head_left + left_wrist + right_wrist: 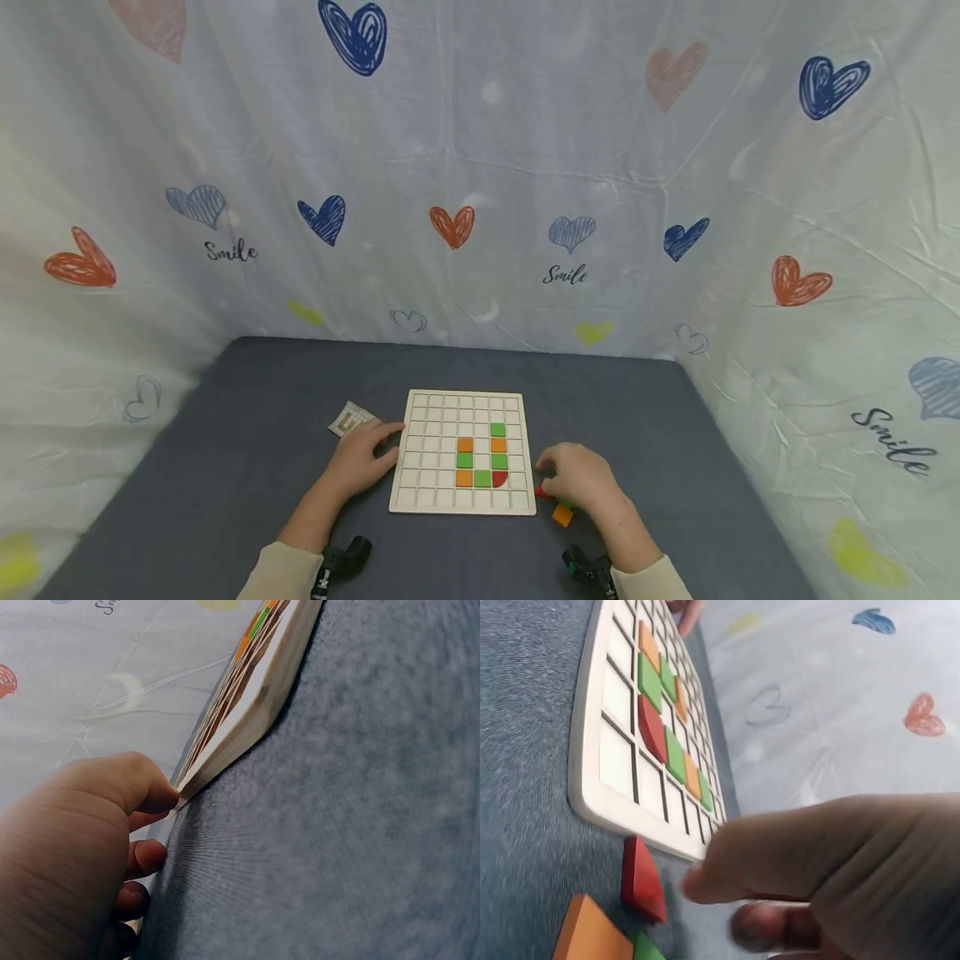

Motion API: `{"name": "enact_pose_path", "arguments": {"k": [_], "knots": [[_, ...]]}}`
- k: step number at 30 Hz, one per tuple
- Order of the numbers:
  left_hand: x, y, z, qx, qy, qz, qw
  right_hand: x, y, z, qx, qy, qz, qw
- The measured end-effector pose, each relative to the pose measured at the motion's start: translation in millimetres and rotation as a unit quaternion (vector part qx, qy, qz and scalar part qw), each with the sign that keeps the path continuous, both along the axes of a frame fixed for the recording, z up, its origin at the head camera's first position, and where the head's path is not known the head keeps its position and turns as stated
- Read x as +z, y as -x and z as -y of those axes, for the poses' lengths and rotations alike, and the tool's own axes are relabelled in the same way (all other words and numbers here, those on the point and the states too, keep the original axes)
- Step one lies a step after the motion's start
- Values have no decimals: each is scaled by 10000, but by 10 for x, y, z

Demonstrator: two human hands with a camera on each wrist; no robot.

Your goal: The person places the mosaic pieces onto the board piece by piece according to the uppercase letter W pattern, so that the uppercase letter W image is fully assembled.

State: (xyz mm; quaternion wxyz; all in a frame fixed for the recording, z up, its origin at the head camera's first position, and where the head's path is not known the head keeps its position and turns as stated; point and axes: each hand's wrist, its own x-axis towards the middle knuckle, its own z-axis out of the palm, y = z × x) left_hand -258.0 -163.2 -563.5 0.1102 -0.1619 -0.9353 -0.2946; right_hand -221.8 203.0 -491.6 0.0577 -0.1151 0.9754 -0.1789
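Note:
A square wooden grid board (442, 506) lies on the dark table, with several orange, green and red pieces set in its cells. Along the board's left edge, my left hand (362, 460) touches the rim with its fingertips. A small printed card (349, 417) lies just behind that hand. To the right of the board, my right hand (581, 477) hovers low with bent fingers. A gap shows between its thumb and index finger. Near it lie a red piece (641, 879), an orange square (592, 934) and a green piece (646, 948), partly hidden in the head view.
The dark grey tabletop (262, 417) extends around the board. Behind and beside it hangs a white curtain (495, 275) printed with hearts and the word "Smile". A black strap device is worn on each wrist.

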Motion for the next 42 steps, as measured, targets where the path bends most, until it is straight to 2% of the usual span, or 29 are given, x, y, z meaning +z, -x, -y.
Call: {"name": "enact_pose_path", "arguments": {"k": [4, 11, 17, 21, 30, 32, 37, 42], "knots": [[0, 17, -1, 58, 23, 101, 9999, 11, -48, -77, -111, -277, 356, 9989], [3, 21, 6, 31, 29, 177, 9998, -17, -113, -232, -599, -314, 218, 9975], [4, 12, 19, 10, 20, 145, 9999, -60, -57, -402, -520, 7, 288, 9982], [2, 19, 24, 3, 22, 90, 10000, -86, -18, -471, -421, 108, 193, 9989], [-3, 16, 17, -33, -24, 85, 10000, -131, 31, -499, -350, -78, -368, 9987], [-7, 18, 15, -29, -7, 94, 10000, -121, 43, -492, -340, -99, -323, 9989], [-8, 15, 11, -20, -12, 47, 10000, -73, 47, -463, -419, -107, 120, 9990], [-7, 9, 9, -14, -52, -59, 10000, -59, 70, -398, -326, -323, -213, 9987]]}}
